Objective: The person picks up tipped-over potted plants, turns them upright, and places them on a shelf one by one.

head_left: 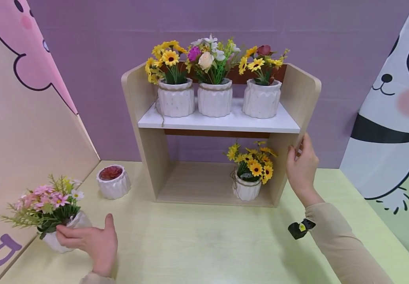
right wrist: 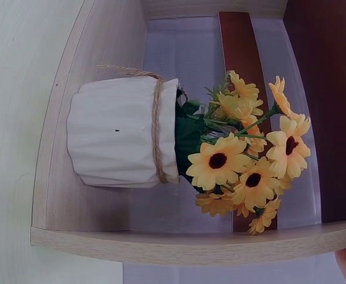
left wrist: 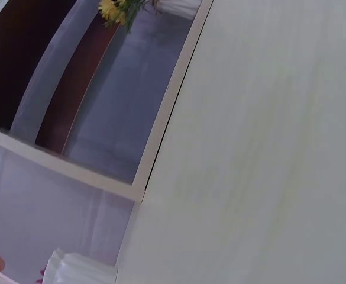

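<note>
At the lower left in the head view, my left hand (head_left: 92, 242) is beside a white pot of pink flowers (head_left: 78, 223), its fingers overlapping the pot's front and its thumb pointing up. My right hand (head_left: 302, 169) grips the right side panel of a two-tier wooden shelf (head_left: 309, 94), thumb by the front edge and fingers toward the outer face. Just inside that panel, on the lower tier, stands a white pot of yellow sunflowers (head_left: 246, 189), tied with twine; the right wrist view shows the sunflower pot (right wrist: 122, 133) close up.
On the white upper board (head_left: 218, 125) stand a sunflower pot (head_left: 176, 98), a mixed-flower pot (head_left: 215, 98) and a pot with red and yellow flowers (head_left: 262, 98). A small white pot with a red succulent (head_left: 113, 183) sits left of the shelf. Printed panels flank the table (head_left: 204, 240).
</note>
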The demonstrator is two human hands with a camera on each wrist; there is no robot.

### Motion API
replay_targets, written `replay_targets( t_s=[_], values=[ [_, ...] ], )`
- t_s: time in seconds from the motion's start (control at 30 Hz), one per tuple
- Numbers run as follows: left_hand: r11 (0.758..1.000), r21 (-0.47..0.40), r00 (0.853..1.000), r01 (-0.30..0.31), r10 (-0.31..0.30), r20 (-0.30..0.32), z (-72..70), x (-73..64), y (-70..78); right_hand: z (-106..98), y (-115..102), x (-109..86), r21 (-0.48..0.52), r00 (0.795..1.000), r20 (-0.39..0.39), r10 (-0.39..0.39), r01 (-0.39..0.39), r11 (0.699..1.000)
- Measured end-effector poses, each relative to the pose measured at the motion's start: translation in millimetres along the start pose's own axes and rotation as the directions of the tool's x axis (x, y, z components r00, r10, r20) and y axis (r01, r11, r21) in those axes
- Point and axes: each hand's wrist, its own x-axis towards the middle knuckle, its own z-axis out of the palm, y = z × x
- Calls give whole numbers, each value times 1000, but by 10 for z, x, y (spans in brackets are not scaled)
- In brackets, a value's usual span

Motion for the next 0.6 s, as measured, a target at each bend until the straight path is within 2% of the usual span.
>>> replay_targets(
  t_s=[0.17, 0.3, 0.4, 0.5, 0.6],
  values=[
    [999, -2, 997, 43, -44, -58, -44, 75, -43, -6, -8, 2, 2, 1000, 2, 1, -1, 1000],
    [995, -13, 994, 104, -104, -42, -68, 100, -80, -11, -13, 4, -1, 1000, 4, 1, -1, 1000],
    [995, -1, 994, 99, -99, -38, -58, 116, -110, -11, -24, 7, 3, 1000, 0, -2, 2, 1000],
    [997, 27, 995, 67, -65, -70, -55, 155, -140, -9, -22, 8, 7, 1000, -5, -5, 5, 1000],
    [997, 44, 994, 70, -66, -87, -82, 217, -166, -5, -11, 7, 9, 1000, -5, -4, 4, 1000]
  ],
)
